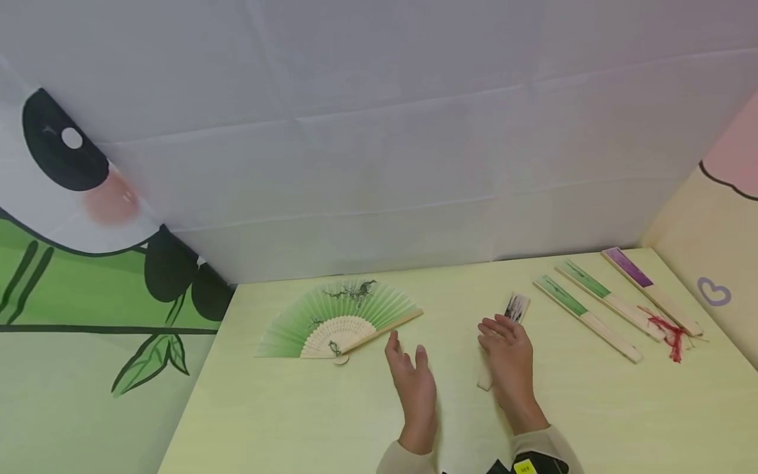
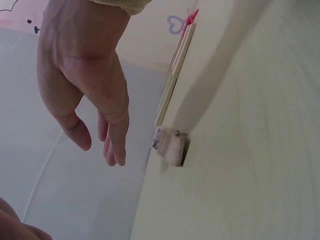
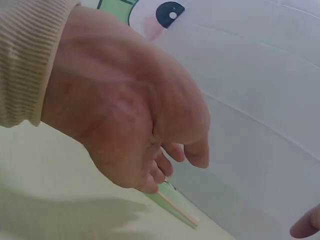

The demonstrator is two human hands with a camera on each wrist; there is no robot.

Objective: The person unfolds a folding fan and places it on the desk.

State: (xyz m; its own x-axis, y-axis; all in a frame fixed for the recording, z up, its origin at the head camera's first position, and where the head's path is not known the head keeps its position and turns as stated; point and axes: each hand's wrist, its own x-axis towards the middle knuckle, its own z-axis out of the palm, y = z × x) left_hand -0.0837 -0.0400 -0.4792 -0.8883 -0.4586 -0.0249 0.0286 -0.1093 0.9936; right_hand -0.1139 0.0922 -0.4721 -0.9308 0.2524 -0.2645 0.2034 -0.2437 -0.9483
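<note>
In the head view, my left hand [image 1: 414, 395] is raised above the table, thumb apart from the fingers, holding nothing. Ahead and to its left lies a spread green folding fan [image 1: 355, 316] with a dark branch print. My right hand [image 1: 510, 362] is held over a folded white fan [image 1: 517, 307] with a dark print and partly hides it. The left wrist view has this hand [image 2: 90, 75] apart from the folded fan [image 2: 172, 147], fingers loosely bent around nothing. The right wrist view gives the left palm [image 3: 115, 110] with the green fan [image 3: 180, 207] beyond it.
To the right lie two folded green fans [image 1: 610, 336] [image 1: 583, 276] and a folded purple fan [image 1: 630, 268]. A red tassel [image 1: 672, 336] rests by their lower ends. A white cloth backdrop [image 1: 379, 164] rises behind the pale table [image 1: 266, 421], with printed side panels.
</note>
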